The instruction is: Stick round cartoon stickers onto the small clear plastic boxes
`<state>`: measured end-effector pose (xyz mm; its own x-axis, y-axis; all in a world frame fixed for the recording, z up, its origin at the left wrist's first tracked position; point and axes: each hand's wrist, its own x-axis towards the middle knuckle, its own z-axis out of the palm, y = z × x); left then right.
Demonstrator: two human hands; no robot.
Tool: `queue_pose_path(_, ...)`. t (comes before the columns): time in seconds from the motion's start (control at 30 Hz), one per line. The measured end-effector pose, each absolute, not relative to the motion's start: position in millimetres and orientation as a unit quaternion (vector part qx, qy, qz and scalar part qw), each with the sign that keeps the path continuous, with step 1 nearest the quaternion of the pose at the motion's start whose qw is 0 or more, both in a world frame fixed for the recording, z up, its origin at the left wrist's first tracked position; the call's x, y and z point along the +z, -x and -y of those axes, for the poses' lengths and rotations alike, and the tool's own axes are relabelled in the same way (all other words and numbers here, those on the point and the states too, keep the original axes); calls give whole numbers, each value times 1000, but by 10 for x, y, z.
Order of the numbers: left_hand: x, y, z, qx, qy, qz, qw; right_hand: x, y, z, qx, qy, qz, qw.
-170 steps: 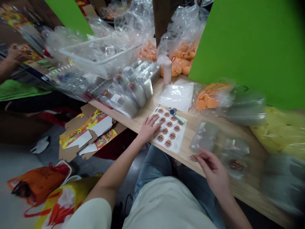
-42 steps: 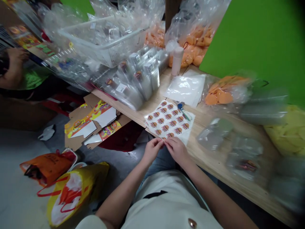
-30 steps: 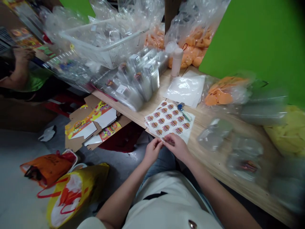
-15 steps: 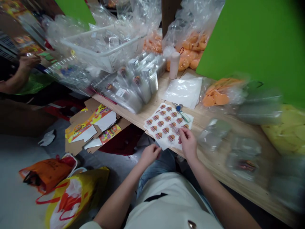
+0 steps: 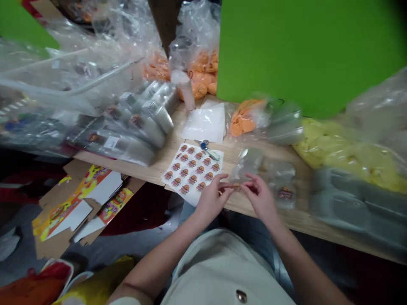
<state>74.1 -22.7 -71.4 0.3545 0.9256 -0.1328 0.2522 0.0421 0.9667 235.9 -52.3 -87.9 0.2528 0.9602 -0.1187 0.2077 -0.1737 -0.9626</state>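
Both my left hand (image 5: pixel 213 195) and my right hand (image 5: pixel 259 195) pinch a small burger sticker (image 5: pixel 236 185) between them, above the table's front edge. To the left lies the white sheet of burger stickers (image 5: pixel 187 169), with a small cutter (image 5: pixel 208 150) on its upper right corner. Just beyond my hands stands a clear plastic clamshell box (image 5: pixel 249 160), partly covered by my fingers. A second clamshell box (image 5: pixel 282 173), right of my right hand, has a burger sticker (image 5: pixel 285 193) on it.
Packed clear boxes (image 5: pixel 140 127) and a white basket (image 5: pixel 73 93) crowd the left. Behind are white plastic sheets (image 5: pixel 205 123), a pink bottle (image 5: pixel 187 93) and a bag of orange pieces (image 5: pixel 246 118). Yellow bags (image 5: pixel 343 148) and stacked clear trays (image 5: pixel 356 207) lie right. Printed cartons (image 5: pixel 85 203) are below left.
The view has turned right. My right hand has moved off the sticker sheet with a sticker, and my left hand has come up from the table edge to grip it too.
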Motion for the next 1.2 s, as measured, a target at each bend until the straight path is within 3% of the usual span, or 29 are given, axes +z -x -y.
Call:
queue_pose_path(0.1, -806, -1027, -37, 284, -801, -368, 377, -820, -2726, 486, 352, 682, 378, 517)
queue_pose_path(0.2, -962, -1164, -273, 237, -872, -290, 316, -747, -2918, 476, 357, 698, 317, 534)
queue_pose_path(0.53, -1166, -749, -7, 269, -821, -337, 374, -967, -2503, 365, 460, 652, 385, 464)
queue_pose_path(0.97, -1128, -693, 38, 291, -790, -331, 426, -1054, -2395, 460, 378, 704, 377, 468)
queue_pose_path(1.2, -1138, -884, 46, 321, -773, -405, 367, -1040, -2329, 540, 241, 741, 494, 386)
